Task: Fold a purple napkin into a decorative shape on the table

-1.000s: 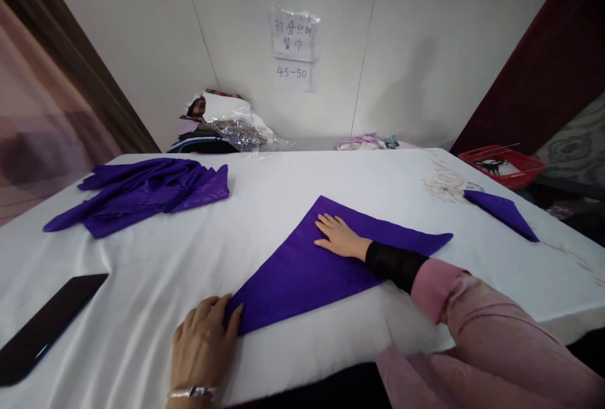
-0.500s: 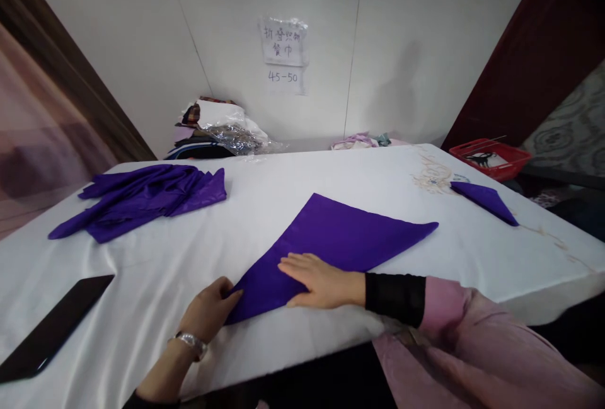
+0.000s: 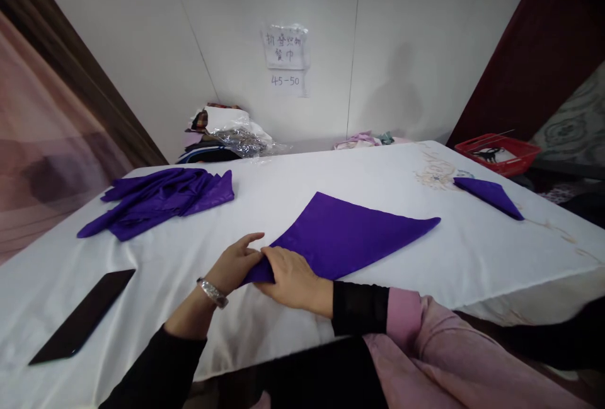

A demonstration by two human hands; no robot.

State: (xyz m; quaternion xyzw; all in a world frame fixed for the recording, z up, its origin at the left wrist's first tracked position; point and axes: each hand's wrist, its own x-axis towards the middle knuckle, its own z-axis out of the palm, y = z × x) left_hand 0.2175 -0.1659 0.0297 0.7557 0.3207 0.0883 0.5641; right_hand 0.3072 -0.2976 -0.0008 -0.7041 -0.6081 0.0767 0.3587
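Note:
A purple cloth napkin (image 3: 345,232), folded into a triangle, lies on the white tablecloth (image 3: 293,176) in front of me. My left hand (image 3: 236,264), with a silver bracelet at the wrist, grips the napkin's near left corner, its index finger pointing out. Right beside it, my right hand (image 3: 290,280) is wrapped over the same end, fingers curled round the cloth. Between the two hands the fabric is bunched and partly hidden. The rest of the napkin spreads flat toward a point on the right.
A loose heap of purple cloths (image 3: 165,201) lies at the left, a dark flat tablet-like slab (image 3: 85,314) nearer me. At the right are a small folded purple napkin (image 3: 489,196) and a red basket (image 3: 501,154). Fabrics and clear plastic (image 3: 231,135) are piled by the wall.
My right hand has slid left from the middle of the napkin and closed on its left end. My left hand has moved up and right, lifting and curling that corner.

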